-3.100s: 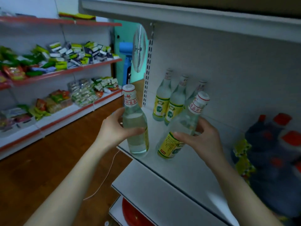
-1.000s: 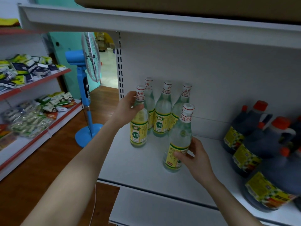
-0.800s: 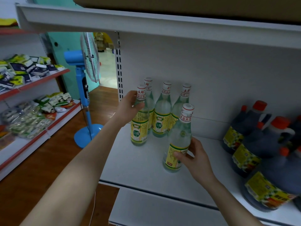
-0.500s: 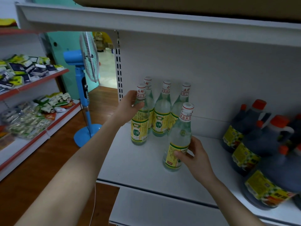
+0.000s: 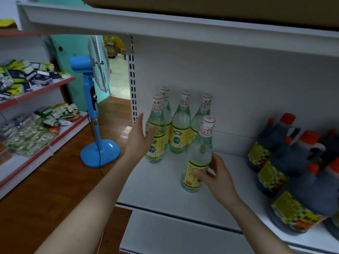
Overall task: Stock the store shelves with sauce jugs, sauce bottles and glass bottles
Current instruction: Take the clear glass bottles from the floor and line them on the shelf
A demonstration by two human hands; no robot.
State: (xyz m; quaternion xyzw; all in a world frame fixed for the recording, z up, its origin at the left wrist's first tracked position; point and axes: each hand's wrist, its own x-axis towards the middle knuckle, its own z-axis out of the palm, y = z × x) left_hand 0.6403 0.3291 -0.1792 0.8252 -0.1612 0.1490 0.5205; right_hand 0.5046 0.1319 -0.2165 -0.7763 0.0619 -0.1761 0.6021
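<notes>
Glass bottles (image 5: 180, 129): five, clear with yellow labels, three in the back row and two in front. Dark sauce jugs (image 5: 293, 158): at least four, the frame's right edge cutting the count. Hands: two, left hand (image 5: 139, 139) and right hand (image 5: 218, 177). Standing fan (image 5: 92, 99): one.

A blue pedestal fan (image 5: 93, 114) stands on the wooden floor (image 5: 55, 180), and a black cord (image 5: 100, 158) trails off its base. Left of the fan, snack packets (image 5: 29, 138) crowd a red-edged rack (image 5: 55, 85). Behind the fan is a teal wall (image 5: 73, 48), and just right of it an open doorway (image 5: 117, 74).
</notes>
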